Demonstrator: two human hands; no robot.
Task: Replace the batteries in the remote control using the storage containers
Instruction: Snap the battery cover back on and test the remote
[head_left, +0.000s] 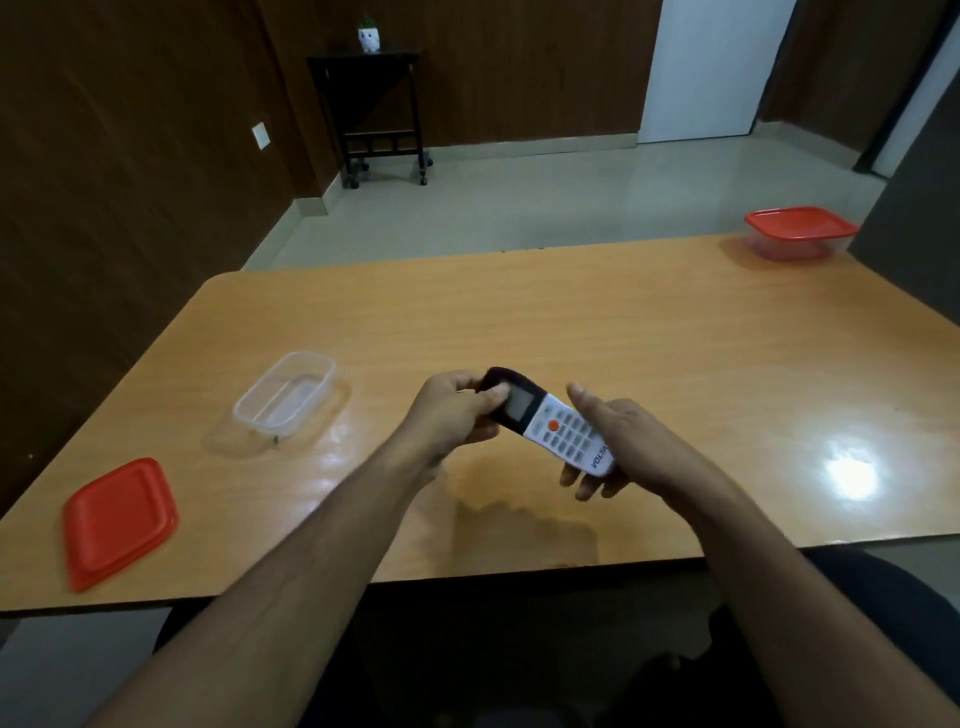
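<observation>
Over my wooden table (519, 322), an open clear container (285, 392) sits left, its red lid (119, 519) nearer; my left hand (452, 410) pinches the remote control (550, 421) top, my right hand (618, 436) cradles its bottom, fingers loosely curled

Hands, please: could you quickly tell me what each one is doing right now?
Left hand: closed on the dark top end of the remote control.
Right hand: cradling the remote's lower end, thumb raised.

1. One remote control (558, 422), centre of the frame.
2. Two clear containers: one open (284, 393) at centre left, one lidded (800, 234) at upper right.
3. One loose red lid (119, 521), lower left.
4. Two hands: left (451, 413), right (621, 439).
5. One worktop (571, 322).
</observation>
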